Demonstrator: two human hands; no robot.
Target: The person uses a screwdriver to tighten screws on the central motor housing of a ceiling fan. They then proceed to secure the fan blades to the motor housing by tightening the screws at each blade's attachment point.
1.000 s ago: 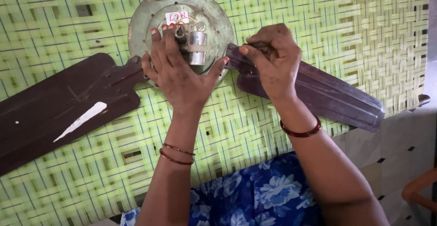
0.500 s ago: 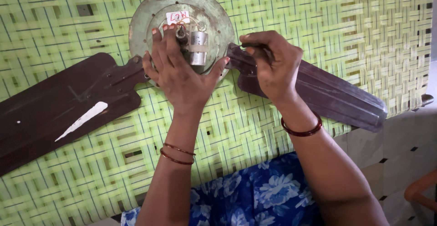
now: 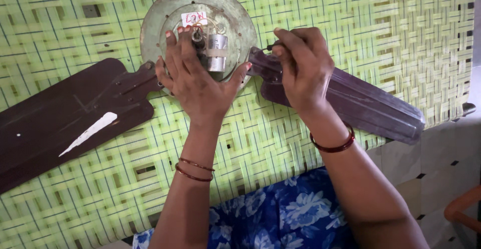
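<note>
Left hand (image 3: 195,81): I keep it spread flat on the fan motor housing (image 3: 155,28).
Right hand (image 3: 303,66): pinched shut on a small screwdriver (image 3: 269,46), now raised slightly beside the housing, above the right blade (image 3: 361,106).

2 fan blades (image 3: 75,123), 1 motor housing (image 3: 198,33), 2 hands (image 3: 195,78), 3 bangles (image 3: 333,143).
</note>
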